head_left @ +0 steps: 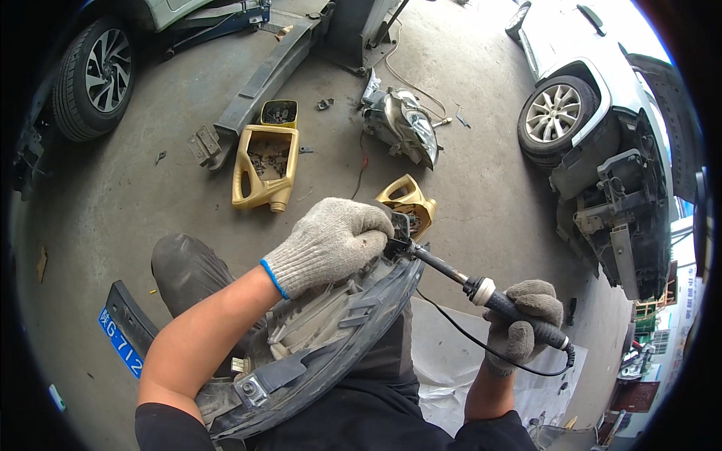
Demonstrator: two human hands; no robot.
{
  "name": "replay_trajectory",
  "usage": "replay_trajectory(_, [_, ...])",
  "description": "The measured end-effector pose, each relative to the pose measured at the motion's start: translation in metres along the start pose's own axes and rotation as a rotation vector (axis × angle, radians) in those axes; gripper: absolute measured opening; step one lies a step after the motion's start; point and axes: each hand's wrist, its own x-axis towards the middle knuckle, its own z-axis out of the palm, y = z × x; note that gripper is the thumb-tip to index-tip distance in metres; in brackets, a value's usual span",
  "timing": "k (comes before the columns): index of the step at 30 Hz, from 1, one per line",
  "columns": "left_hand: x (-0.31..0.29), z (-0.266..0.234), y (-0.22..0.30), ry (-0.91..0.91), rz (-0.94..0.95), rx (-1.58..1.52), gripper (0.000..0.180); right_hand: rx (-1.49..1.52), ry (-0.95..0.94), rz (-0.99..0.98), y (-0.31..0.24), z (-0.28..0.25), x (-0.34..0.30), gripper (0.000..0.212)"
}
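A dirty headlight housing [331,331] lies across my lap, its dark curved edge facing right. My right hand [530,319], in a grey knit glove, is closed around the black handle of a soldering iron [451,272], and the cord loops back under it. The iron's tip touches or nearly touches a black plastic bracket [401,227] at the housing's far corner. Over that corner my left hand [335,239], gloved with a blue cuff, has its fingers closed on the bracket. My fingers hide part of the bracket and the exact contact point.
Cut-open yellow jugs [289,167] of small hardware stand ahead, another jug [410,201] just beyond the housing. A second headlight [404,124] lies on the floor. A lift arm [263,83] reaches in from the back; a white car [609,113] with its front stripped stands right.
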Motion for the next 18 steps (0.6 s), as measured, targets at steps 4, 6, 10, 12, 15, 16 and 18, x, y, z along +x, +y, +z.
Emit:
replay_trajectory(4, [0.0003,0.0006,-0.0013,0.010,0.030,0.025,0.022,-0.010,0.003,-0.006,0.0008,-0.0013,-0.0003,0.047])
replay_trajectory(6, [0.0000,0.0005,-0.0005,0.009,0.028,0.033,0.022,-0.013,0.005,-0.006,0.0013,-0.0019,-0.0005,0.047])
replay_trajectory(10, [-0.0007,-0.0006,0.0038,-0.008,-0.009,0.006,0.022,-0.013,0.009,-0.005,0.0012,-0.0021,-0.0007,0.048])
replay_trajectory(12, [-0.0014,-0.0016,0.0060,-0.017,-0.031,-0.010,0.022,-0.013,0.010,0.000,0.0013,-0.0021,-0.0010,0.048])
replay_trajectory(15, [-0.0018,-0.0020,0.0066,-0.015,-0.028,-0.013,0.022,-0.018,0.014,0.010,0.0013,-0.0026,-0.0017,0.048])
replay_trajectory(16, [-0.0014,-0.0011,0.0048,-0.005,-0.008,-0.003,0.022,-0.022,0.016,0.011,0.0012,-0.0027,-0.0019,0.048])
replay_trajectory(18, [-0.0010,0.0000,0.0017,0.009,0.027,0.015,0.022,-0.026,0.018,0.011,0.0011,-0.0022,-0.0018,0.048])
